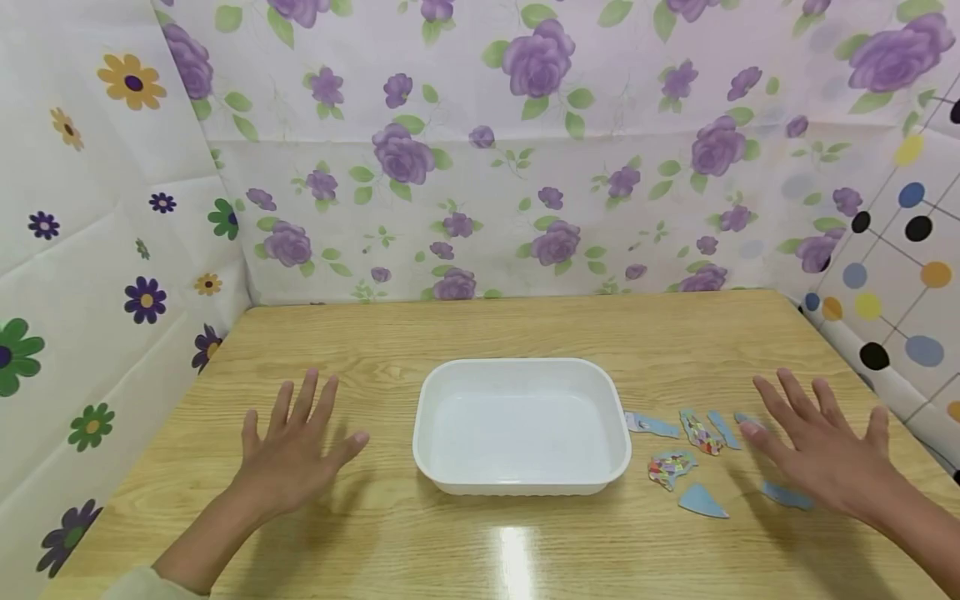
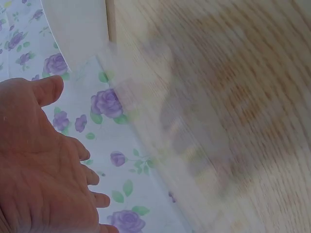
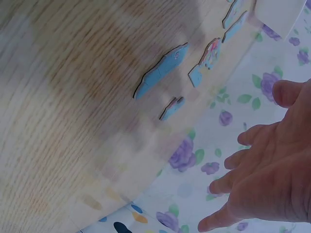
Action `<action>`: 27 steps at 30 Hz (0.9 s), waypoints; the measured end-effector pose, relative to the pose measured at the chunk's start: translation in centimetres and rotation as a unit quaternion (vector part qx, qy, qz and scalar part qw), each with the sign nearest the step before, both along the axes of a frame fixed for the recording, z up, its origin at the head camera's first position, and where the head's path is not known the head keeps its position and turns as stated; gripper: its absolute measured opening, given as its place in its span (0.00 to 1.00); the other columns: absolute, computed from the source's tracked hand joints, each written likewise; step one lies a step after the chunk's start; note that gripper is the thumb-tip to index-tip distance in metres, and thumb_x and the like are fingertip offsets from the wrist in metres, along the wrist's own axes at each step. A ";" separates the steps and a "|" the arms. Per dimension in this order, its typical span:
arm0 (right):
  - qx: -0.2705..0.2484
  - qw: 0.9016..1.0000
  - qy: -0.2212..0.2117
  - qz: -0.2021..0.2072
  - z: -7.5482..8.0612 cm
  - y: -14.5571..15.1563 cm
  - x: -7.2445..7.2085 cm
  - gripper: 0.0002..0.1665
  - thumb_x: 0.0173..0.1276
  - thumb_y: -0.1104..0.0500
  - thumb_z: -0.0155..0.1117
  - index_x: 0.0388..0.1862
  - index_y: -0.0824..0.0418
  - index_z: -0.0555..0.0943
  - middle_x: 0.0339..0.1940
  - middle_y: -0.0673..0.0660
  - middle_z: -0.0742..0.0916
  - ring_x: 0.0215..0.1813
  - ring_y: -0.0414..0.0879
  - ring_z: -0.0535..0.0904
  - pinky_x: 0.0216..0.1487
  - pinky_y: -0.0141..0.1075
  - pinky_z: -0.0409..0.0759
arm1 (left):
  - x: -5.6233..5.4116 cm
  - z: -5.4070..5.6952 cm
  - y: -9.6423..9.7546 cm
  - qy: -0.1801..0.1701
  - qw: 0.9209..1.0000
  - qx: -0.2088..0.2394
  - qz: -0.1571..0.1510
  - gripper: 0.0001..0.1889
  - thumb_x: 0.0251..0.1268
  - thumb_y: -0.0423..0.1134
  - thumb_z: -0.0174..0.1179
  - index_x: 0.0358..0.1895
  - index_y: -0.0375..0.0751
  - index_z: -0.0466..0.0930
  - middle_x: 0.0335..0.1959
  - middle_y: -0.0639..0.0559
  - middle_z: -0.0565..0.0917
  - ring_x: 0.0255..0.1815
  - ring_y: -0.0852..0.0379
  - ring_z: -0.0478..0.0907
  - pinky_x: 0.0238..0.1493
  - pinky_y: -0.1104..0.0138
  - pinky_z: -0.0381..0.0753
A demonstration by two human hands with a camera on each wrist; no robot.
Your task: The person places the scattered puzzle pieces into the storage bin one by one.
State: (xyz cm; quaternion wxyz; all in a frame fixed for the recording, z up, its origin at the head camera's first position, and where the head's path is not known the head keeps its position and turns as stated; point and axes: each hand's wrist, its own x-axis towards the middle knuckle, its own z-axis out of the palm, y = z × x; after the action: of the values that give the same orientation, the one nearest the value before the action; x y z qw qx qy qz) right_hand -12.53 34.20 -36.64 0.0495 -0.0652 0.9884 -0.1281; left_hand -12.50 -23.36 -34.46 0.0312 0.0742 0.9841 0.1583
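My left hand (image 1: 288,458) is held over the table with its fingers spread, holding nothing, to the left of a white plastic tray (image 1: 521,442). On the other side, my right hand (image 1: 832,458) hovers empty with fingers spread, above several flat, irregular puzzle-like pieces. A plain blue triangular piece (image 1: 702,502) lies nearest the front. Behind it is a multicoloured piece (image 1: 670,468). A blue strip (image 1: 652,425) lies beside the tray's right wall. Under the right hand, a blue piece (image 3: 163,68) shows fully in the right wrist view; the head view partly hides it.
The wood-grain table (image 1: 360,533) reaches back to a wall hung with purple-flowered cloth (image 1: 480,192). Daisy-printed cloth (image 1: 97,275) hangs on the left side, and dotted cloth (image 1: 900,250) covers the right.
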 end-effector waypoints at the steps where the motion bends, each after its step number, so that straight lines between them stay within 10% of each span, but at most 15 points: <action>1: 0.000 1.000 0.000 0.000 0.0 0.0 0.0 0.45 0.76 0.36 0.37 0.78 0.53 0.31 0.75 0.63 0.31 0.70 0.70 0.18 0.45 0.64 0.00 | 0.0 0.0 0.0 -0.001 1.000 0.000 0.000 0.47 0.69 0.69 0.39 0.77 0.42 0.32 0.76 0.41 0.27 0.74 0.33 0.20 0.59 0.30 0.14; 27: -0.010 1.000 -0.024 -0.017 0.6 2.0 -2.0 0.47 0.76 0.35 0.34 0.77 0.58 0.29 0.73 0.74 0.35 0.67 0.83 0.33 0.47 0.71 0.05 | -0.5 0.1 0.9 -0.016 0.999 0.036 -0.010 0.48 0.68 0.70 0.39 0.77 0.46 0.30 0.77 0.42 0.29 0.74 0.32 0.23 0.59 0.28 0.19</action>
State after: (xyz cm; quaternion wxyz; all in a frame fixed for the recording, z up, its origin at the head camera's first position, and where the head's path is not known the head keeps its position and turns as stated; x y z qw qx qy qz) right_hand -14.56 36.18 -36.01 0.0701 -0.0454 0.9866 -0.1400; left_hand -12.98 -22.48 -34.32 0.0454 0.0823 0.9764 0.1946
